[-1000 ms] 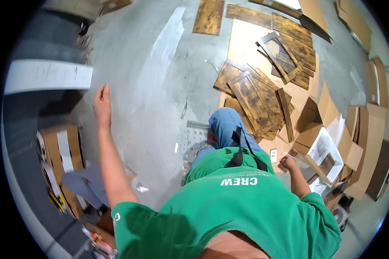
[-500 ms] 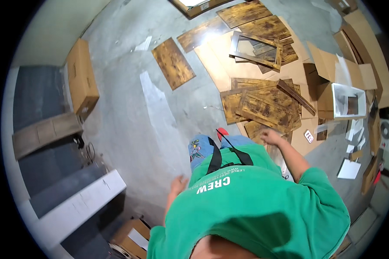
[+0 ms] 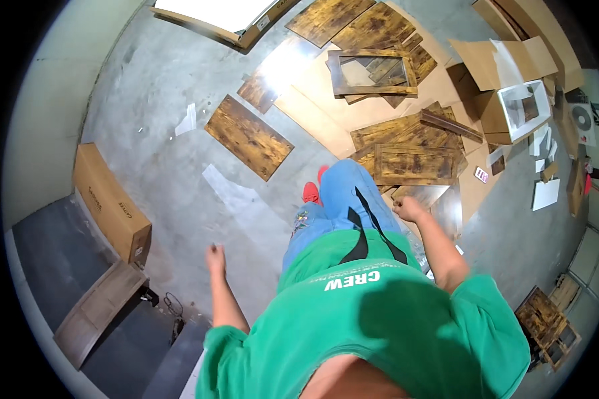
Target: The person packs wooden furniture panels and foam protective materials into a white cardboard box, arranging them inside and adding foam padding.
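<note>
I stand on a grey concrete floor in a green shirt and blue jeans, with a red shoe (image 3: 311, 192) forward. My left hand (image 3: 214, 257) hangs at my side with loosely curled fingers and holds nothing. My right hand (image 3: 406, 209) is closed in a loose fist, empty as far as I can see, above the edge of a pile of dark stained wooden panels (image 3: 412, 143). A single wooden panel (image 3: 248, 136) lies flat on the floor ahead to the left.
A long cardboard box (image 3: 110, 203) lies at the left beside a dark mat. An open wooden frame (image 3: 373, 72) rests on flattened cardboard further ahead. Open cartons (image 3: 512, 86), white foam and paper sheets are at the right. Small wooden frames (image 3: 549, 322) sit lower right.
I have turned and stepped, so the whole floor has swung in view. My left arm dropped from an outstretched reach to my side. The right hand stays near the wooden panels.
</note>
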The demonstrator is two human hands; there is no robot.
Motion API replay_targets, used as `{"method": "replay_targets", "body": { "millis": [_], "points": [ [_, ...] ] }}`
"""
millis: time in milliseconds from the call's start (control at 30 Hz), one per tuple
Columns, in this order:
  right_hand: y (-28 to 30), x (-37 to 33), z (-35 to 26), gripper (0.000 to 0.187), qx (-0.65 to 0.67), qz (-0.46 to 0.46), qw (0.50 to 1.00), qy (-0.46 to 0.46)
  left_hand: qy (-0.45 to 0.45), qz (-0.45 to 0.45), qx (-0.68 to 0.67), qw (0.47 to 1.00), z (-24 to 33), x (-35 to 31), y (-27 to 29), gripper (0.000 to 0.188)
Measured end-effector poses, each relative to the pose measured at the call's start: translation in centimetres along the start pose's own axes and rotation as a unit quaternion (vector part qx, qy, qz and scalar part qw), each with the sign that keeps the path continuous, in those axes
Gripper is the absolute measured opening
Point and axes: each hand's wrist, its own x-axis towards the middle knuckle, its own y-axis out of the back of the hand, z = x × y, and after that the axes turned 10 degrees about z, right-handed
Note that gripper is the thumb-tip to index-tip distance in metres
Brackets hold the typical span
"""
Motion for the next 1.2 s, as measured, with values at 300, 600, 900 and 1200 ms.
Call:
{"method": "replay_targets", "body": {
  "millis": [300,600,900,1200],
  "points": [
    [5.6,20.4,-6.5,0.025,0.088,0.075,0.993,-0.007,-0.142,-0.194,-0.226,0.944,41.6,12.3,-3.9,0.041],
    [10.0,41.7,-10.6,0.031,0.413,0.076,0.907,-0.036,-0.454,-0.350,0.126,0.810,65.6,24.2,-30.2,0.047],
    [-5.7,59.0,1.1,0.076,0.394,0.024,0.860,-0.324,-0.562,-0.241,0.278,0.741,86.1,37.0,-54.6,0.051],
    [-10.9,72.8,4.2,0.053,0.696,0.193,0.505,-0.472,-0.395,-0.393,0.156,0.816,90.3,37.0,-70.4,0.061]
  ]
}}
